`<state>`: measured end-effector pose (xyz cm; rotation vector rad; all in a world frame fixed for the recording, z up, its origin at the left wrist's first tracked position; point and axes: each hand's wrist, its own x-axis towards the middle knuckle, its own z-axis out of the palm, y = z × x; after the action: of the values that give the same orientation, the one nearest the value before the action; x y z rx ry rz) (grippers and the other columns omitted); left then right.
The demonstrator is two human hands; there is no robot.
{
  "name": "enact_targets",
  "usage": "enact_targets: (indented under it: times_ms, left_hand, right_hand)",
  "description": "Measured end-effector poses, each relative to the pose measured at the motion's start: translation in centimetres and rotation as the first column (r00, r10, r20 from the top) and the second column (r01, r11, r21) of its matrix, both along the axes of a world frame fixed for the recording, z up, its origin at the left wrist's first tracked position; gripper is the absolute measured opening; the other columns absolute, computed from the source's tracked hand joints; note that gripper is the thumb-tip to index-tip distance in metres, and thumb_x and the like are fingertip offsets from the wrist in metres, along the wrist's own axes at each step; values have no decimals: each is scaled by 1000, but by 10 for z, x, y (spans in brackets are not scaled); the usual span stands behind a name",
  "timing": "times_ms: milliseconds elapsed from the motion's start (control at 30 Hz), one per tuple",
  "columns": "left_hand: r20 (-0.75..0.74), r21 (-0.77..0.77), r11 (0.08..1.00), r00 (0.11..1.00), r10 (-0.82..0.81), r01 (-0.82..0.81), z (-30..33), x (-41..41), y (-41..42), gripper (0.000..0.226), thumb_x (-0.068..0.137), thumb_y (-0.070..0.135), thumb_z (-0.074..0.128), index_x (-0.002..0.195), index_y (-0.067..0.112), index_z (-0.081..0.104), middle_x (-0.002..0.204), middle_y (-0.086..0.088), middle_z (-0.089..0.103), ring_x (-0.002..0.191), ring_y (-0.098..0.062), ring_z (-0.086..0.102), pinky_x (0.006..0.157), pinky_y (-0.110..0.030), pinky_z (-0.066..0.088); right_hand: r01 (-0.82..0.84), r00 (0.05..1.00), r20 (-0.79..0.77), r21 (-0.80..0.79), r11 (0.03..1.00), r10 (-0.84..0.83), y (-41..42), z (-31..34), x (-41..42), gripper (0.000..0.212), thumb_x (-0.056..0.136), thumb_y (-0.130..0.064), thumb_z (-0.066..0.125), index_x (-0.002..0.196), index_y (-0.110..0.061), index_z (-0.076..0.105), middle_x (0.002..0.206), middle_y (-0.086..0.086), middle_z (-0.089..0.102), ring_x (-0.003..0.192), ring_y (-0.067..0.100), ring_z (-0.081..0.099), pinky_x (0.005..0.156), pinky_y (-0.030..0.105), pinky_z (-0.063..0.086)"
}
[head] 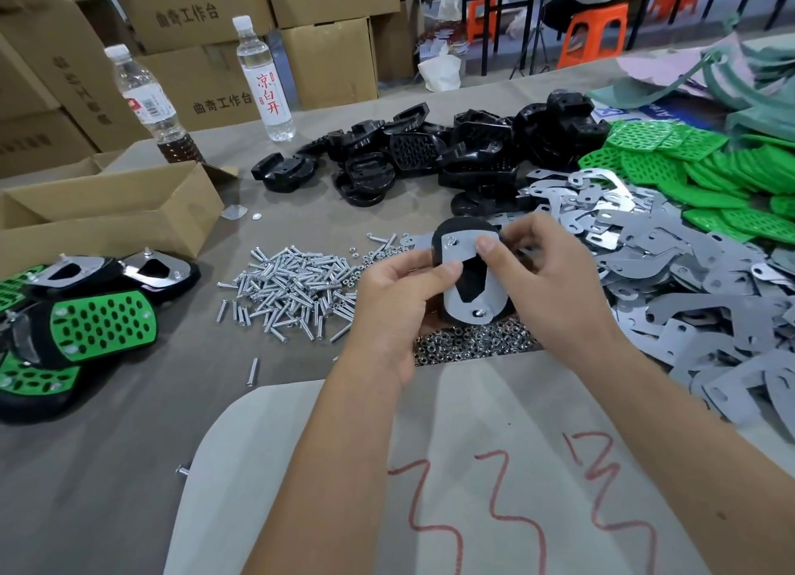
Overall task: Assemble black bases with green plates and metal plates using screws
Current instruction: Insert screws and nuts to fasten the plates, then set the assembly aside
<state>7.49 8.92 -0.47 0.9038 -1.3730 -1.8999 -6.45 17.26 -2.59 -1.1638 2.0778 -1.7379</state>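
My left hand (pixel 398 299) grips a black base (pixel 473 279) from the left, thumb on its face. A metal plate (pixel 466 251) lies on that base, with a screw tip showing at its top and another at its bottom. My right hand (pixel 542 282) pinches the plate's upper right edge with thumb and fingers. Loose screws (pixel 292 286) are heaped to the left of my hands. A pile of small nuts (pixel 473 342) lies just under the base. Black bases (pixel 430 152) are piled behind, metal plates (pixel 688 282) to the right, green plates (pixel 705 174) at far right.
Several assembled units (pixel 94 320) with green plates lie at the left. An open cardboard box (pixel 107 213) stands behind them. Two bottles (pixel 146 101) (pixel 264 79) stand at the back left before stacked cartons. A grey sheet with red marks (pixel 430 467) covers the near table.
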Motion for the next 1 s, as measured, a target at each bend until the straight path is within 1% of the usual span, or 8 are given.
enact_targets:
  times_ms: [67, 133, 300, 467, 567, 667, 833, 1000]
  left_hand:
    - [19, -22, 1000, 1000, -4, 4, 0, 0, 1, 20, 89, 6, 75, 108, 7, 75, 97, -12, 79, 78, -22, 74, 59, -29, 58]
    - [12, -36, 999, 1000, -21, 22, 1, 0, 3, 18, 88, 5, 75, 106, 8, 76, 91, -8, 79, 76, -19, 75, 58, -27, 57]
    - [48, -99, 994, 998, -39, 44, 1, 1, 2, 18, 84, 5, 79, 102, 8, 76, 89, -9, 78, 74, -20, 73, 67, -33, 58]
    - [118, -120, 989, 991, -70, 84, 2, 2, 5, 15, 84, 7, 81, 97, 4, 74, 81, -8, 76, 60, -15, 68, 51, -19, 48]
    - [117, -115, 989, 990, -77, 91, 3, 2, 6, 9, 84, 7, 80, 91, 7, 75, 76, -6, 74, 58, -15, 66, 50, -18, 48]
    - [113, -93, 990, 989, -91, 102, 4, 2, 6, 5, 84, 7, 77, 85, 12, 78, 77, -7, 75, 62, -17, 68, 52, -22, 51]
    - [111, -38, 994, 989, -100, 105, 6, 4, 4, 8, 85, 5, 74, 88, 9, 81, 83, -10, 78, 67, -20, 71, 57, -22, 54]
    - [108, -43, 998, 994, -34, 39, 5, 2, 5, 18, 84, 3, 73, 76, 16, 82, 81, -8, 78, 70, -18, 71, 67, -26, 53]
  right_hand:
    - [-28, 989, -145, -48, 998, 21, 1, 4, -2, 17, 96, -33, 71, 111, -29, 66, 106, -12, 60, 93, 7, 60, 76, 29, 51]
    - [-120, 964, -249, -72, 990, 99, 2, 7, -3, 23, 95, -20, 73, 116, -28, 71, 111, -8, 58, 103, 13, 58, 78, 34, 54]
    - [-178, 936, -324, -104, 979, 136, 2, 9, -3, 16, 91, -13, 77, 101, -26, 79, 105, -2, 63, 106, 18, 61, 79, 33, 49]
    - [-143, 886, -451, -38, 989, 110, 1, 9, -3, 6, 90, -16, 78, 89, -20, 74, 95, -8, 63, 99, 20, 57, 76, 26, 46]
    - [-151, 907, -407, -74, 986, 108, 1, 8, -2, 9, 91, -13, 77, 88, -20, 74, 93, -8, 63, 96, 14, 58, 73, 14, 41]
    - [-180, 943, -305, -119, 976, 136, 0, 6, -2, 13, 90, -10, 77, 88, -23, 76, 93, -8, 66, 93, 12, 62, 75, 13, 40]
    - [-223, 958, -221, -167, 960, 184, -1, 4, -3, 23, 90, -10, 77, 90, -33, 77, 95, -9, 70, 94, 17, 66, 75, 26, 47]
    - [-233, 955, -224, -151, 961, 196, -1, 2, -5, 16, 89, -11, 79, 92, -27, 79, 94, -8, 71, 97, 20, 67, 80, 34, 53]
